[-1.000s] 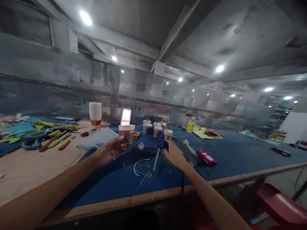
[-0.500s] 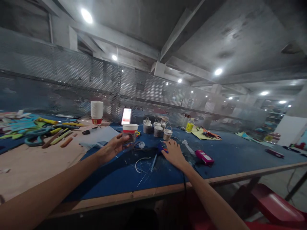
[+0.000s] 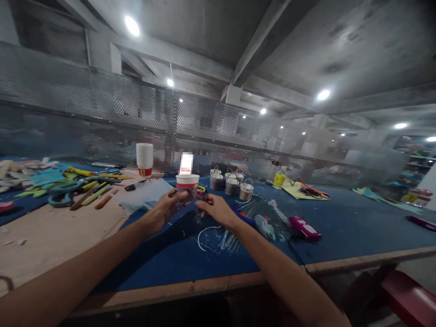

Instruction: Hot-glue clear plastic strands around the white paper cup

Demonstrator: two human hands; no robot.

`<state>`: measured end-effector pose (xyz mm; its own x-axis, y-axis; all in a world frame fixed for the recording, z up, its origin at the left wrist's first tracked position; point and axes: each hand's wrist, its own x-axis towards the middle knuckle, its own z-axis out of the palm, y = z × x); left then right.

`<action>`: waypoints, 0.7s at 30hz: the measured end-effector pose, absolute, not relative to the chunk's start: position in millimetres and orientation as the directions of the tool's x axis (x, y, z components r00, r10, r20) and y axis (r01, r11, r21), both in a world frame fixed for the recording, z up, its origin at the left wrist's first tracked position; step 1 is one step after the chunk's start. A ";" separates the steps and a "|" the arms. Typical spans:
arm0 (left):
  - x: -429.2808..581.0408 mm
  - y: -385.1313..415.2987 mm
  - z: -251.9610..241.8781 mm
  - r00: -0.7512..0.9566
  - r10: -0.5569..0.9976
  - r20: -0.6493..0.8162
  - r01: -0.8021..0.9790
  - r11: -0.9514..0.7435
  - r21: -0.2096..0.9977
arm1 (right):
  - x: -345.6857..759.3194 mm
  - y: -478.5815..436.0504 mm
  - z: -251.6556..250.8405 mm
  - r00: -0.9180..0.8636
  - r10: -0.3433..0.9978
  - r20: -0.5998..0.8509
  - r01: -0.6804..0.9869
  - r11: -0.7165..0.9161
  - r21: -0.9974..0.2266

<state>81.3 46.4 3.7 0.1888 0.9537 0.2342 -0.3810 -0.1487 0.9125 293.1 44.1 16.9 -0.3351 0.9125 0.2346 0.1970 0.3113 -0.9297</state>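
Note:
In my left hand is a white paper cup with a red band, its lower part wrapped in something brownish. The fingers curl around the cup's side and the cup stands roughly upright. Close by on the cup's right, my right hand has its fingertips pinched together; what they hold is too small to make out. Several small wrapped cups with looped handles, such as the small bucket-like cup, stand beyond my hands. Under my right wrist lie thin clear strips and a blue-handled tool.
At the back left rises a stack of paper cups. Scissors and coloured scraps lie on the left. To the right are a magenta box-shaped object, a yellow-labelled bottle and a yellow sheet. A mesh screen runs behind.
My right hand has left the blue-handled tool area and moved left to beside the cup, its fingers now pinched. My left hand still holds the cup. The view has shifted slightly.

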 end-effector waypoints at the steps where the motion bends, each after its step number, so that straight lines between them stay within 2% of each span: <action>1: 81.7 46.5 3.5 0.180 0.958 0.222 -0.380 -0.140 0.914 | 295.9 44.5 17.5 -0.308 0.910 0.277 0.210 0.349 -0.913; 5: 83.1 47.5 1.9 0.193 0.962 0.191 -0.363 -0.111 0.925 | 303.0 44.5 18.5 -0.264 0.864 0.429 0.227 0.488 -0.843; 9: 83.3 45.5 2.8 0.234 0.954 0.186 -0.342 -0.098 0.935 | 305.6 45.6 15.7 -0.225 0.836 0.501 0.227 0.545 -0.807; 21: 84.8 40.8 3.7 0.316 0.928 0.197 -0.331 -0.086 0.940 | 307.7 44.2 19.3 -0.164 0.843 0.512 0.217 0.537 -0.815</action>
